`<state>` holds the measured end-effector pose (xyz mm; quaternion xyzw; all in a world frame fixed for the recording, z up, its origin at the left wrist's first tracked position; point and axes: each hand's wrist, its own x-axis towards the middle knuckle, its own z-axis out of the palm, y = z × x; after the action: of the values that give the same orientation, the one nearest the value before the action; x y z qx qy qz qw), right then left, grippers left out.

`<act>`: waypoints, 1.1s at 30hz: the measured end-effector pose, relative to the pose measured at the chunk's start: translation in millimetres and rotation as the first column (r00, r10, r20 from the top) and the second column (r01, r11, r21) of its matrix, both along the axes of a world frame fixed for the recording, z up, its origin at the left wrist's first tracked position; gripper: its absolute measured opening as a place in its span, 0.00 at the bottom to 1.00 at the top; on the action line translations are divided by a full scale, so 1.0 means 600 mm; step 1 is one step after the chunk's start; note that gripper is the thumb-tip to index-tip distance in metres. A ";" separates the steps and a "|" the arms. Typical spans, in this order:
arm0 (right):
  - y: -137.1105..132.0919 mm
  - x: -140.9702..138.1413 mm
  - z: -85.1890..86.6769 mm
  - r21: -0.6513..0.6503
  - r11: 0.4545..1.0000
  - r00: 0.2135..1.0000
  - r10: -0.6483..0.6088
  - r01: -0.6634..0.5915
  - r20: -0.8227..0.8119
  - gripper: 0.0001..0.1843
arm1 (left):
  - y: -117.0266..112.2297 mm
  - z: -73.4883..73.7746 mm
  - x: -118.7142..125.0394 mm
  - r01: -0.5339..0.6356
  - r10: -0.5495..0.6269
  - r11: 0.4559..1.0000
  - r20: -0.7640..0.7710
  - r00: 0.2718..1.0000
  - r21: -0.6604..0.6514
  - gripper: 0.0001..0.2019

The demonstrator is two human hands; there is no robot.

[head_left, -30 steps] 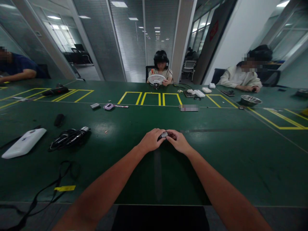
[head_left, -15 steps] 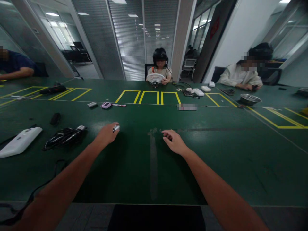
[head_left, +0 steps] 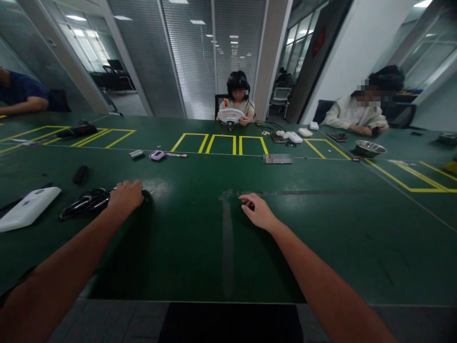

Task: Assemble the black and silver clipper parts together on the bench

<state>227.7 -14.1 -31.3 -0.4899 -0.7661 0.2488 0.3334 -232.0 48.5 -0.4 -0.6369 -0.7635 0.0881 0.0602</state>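
Observation:
My left hand point(head_left: 126, 196) is palm down at the right end of a bundled black cable point(head_left: 87, 202), covering that end. Its fingers are curled, and what they hold, if anything, is mostly hidden; a small bright bit shows by the fingertips. My right hand point(head_left: 260, 212) rests on the green table point(head_left: 193, 247) beside a strip of dark tape point(head_left: 227, 238). Its fingers are loosely bent, the thumb is apart from them, and nothing is in it.
A white flat device point(head_left: 30, 208) and a small black object point(head_left: 80, 175) lie at left. Farther off are a lilac object with a strap point(head_left: 157, 156), a small silver object point(head_left: 136, 154) and a metal bowl point(head_left: 370, 148). A person opposite holds a white basket-like object point(head_left: 230, 116).
My left hand has moved left, from bare table to the cable's end. The small silver-white object that showed in its fingers is now mostly out of sight. My right hand has stayed put.

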 end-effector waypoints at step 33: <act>-0.007 -0.004 0.013 -0.016 1.000 0.999 -0.001 0.002 0.051 0.14 | 0.051 0.028 0.016 -0.222 0.216 0.974 0.107 0.970 0.043 0.21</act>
<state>225.1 -18.0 -23.6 -0.4993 -0.7720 0.2423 0.3099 -222.3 78.9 16.1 -0.5505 -0.8333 0.0405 0.0286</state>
